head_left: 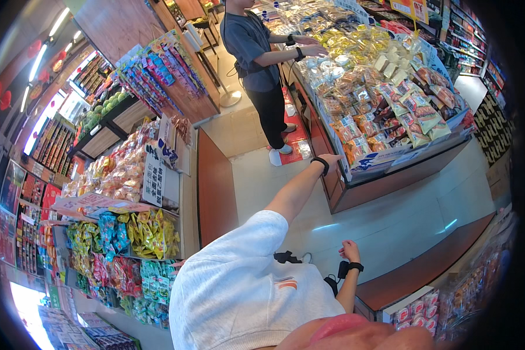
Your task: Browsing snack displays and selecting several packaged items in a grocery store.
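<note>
My left hand (331,161) is stretched out at the near corner of a large display bin (339,192), fingers extended and holding nothing visible. Whether it touches the bin's edge I cannot tell. Packaged snacks (354,135) in orange and clear wrappers lie just beyond it, with larger green-and-white bags (420,107) farther right. My right hand (350,250) hangs low over the tiled floor, fingers loosely bent and nothing in them. Black bands circle both my wrists. A small black device (343,269) sits beside the right wristband.
Another person (256,57) stands at the bin's side, arms over the goods. To the left, a shelf (188,197) carries bagged bread (118,179) and colourful snack packs (153,234). A wooden counter edge (420,262) and boxed packs (418,310) lie lower right.
</note>
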{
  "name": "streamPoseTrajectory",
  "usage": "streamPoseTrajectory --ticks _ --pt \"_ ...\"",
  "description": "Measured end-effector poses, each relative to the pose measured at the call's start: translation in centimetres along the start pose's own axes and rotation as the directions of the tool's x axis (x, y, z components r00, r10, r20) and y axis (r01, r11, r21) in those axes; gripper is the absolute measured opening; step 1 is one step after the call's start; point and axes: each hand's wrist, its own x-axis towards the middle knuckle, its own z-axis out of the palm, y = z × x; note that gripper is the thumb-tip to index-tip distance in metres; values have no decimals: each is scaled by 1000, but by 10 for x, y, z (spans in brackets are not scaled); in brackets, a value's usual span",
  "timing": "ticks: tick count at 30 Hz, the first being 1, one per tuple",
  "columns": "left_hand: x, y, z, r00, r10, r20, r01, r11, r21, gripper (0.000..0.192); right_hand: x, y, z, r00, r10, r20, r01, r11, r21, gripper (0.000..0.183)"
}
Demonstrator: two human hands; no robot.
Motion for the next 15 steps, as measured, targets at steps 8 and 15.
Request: streamPoseTrajectory --ticks 8,15 --pt "-3 -2 2 999 22 -38 -21 1000 23 60 -5 0 1 1000 -1 -22 1 1000 -5 28" --pt "-2 -4 5 998 44 -39 -44 999 8 65 -5 1 1 1000 1 -14 -1 1000 8 28"
